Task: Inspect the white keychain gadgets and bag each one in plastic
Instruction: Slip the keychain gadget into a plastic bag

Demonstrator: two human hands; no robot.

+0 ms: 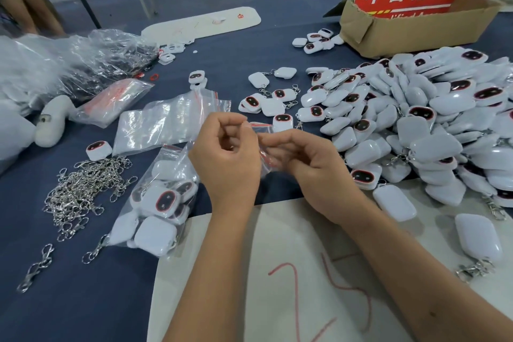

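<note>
My left hand (226, 157) and my right hand (306, 166) meet above the table's middle and pinch a small clear zip bag (265, 144) with a red seal strip between them. I cannot tell if anything is inside that bag. A large heap of white keychain gadgets (422, 119) with dark oval faces lies to the right. A few loose gadgets (273, 104) lie just beyond my hands. To the left, a clear bag with several gadgets inside (159, 203) lies flat. Empty zip bags (169, 122) are stacked behind it.
A pile of silver clasp chains (83, 191) sits at left. A cardboard box (416, 28) with a red sign stands at back right. Crumpled plastic bags (63, 64) fill the far left. A white board (277, 272) with red marks lies under my forearms. A person stands at the far left.
</note>
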